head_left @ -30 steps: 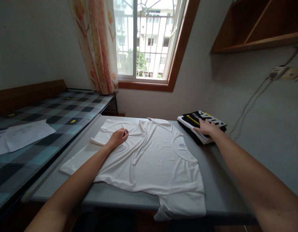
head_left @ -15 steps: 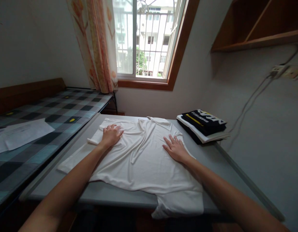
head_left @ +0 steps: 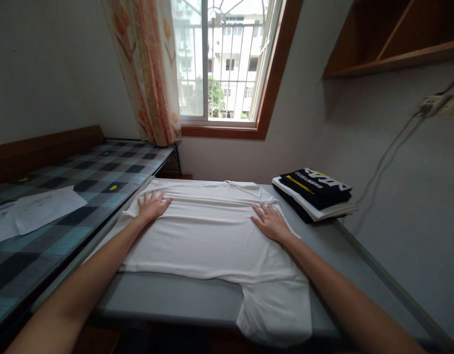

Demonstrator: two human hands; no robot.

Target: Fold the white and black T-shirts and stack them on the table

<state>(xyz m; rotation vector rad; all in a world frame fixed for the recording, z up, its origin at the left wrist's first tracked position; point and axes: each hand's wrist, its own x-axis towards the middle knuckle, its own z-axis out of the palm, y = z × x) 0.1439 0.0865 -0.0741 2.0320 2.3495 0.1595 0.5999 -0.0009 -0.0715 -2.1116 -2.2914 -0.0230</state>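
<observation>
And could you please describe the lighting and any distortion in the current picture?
In the head view, daylight through the window bleaches the building outside; same view, the wooden wall shelf is dim, while creases of the white T-shirt read clearly; same view, the brown window frame slants, probably lens distortion.

From where I stand, the daylight comes in through the window (head_left: 230, 73), so strong that the building (head_left: 238, 44) outside washes out to near white. Indoors it is dim: the walls (head_left: 382, 118) sink to grey, and the shelf (head_left: 392, 61) and the space under the table (head_left: 156, 292) go almost black. The white shirt (head_left: 201, 241) catches a soft glow, its creases faintly shaded. The view bows wide, with the window frame (head_left: 274, 78) leaning and the corners dark. Focus is fair midway, but print on the papers (head_left: 50, 209) smears beyond reading.
</observation>
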